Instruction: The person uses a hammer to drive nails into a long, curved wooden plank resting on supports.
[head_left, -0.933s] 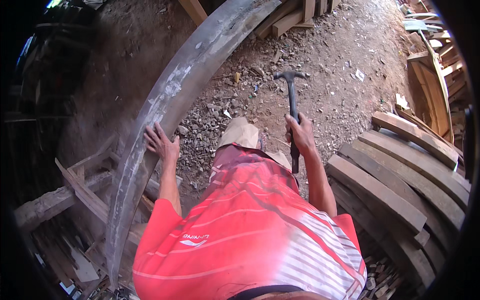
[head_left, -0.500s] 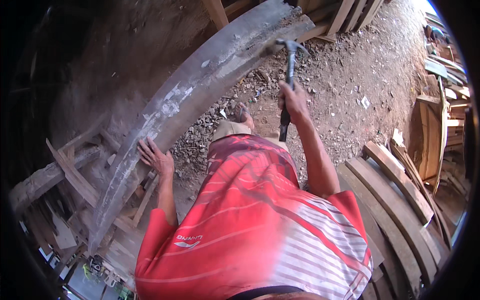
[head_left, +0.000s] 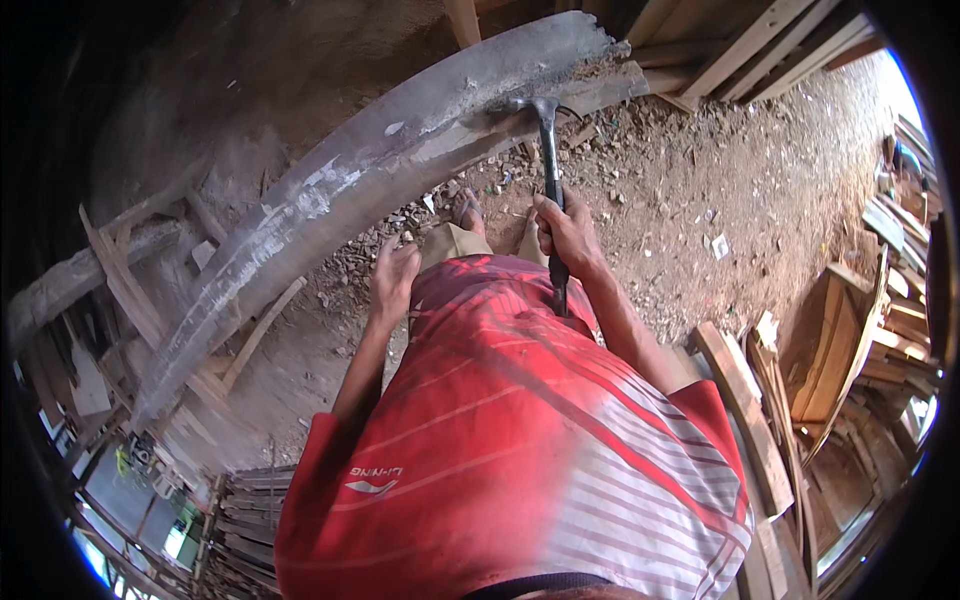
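Note:
My right hand (head_left: 572,238) is wrapped round the dark handle of a claw hammer (head_left: 549,150), held in front of my body. The hammer's head is at the near edge of a long, curved grey beam (head_left: 330,185) with pale scraped patches; whether it touches the beam I cannot tell. My left hand (head_left: 395,278) is off the beam, raised beside my waist with its fingers curled together. A small pale spot shows at its fingertips, too small to make out.
Rough timber pieces (head_left: 125,280) lie by the beam's left end, and planks (head_left: 765,50) lean beyond its right end. Stone chips and litter (head_left: 690,190) cover the dirt floor. Close on my right are stacked boards (head_left: 745,410) and a curved wooden panel (head_left: 835,345).
My left hand has left the beam's surface, moved right toward my waist and closed. My right hand and the hammer have shifted slightly left, and the view has turned a little.

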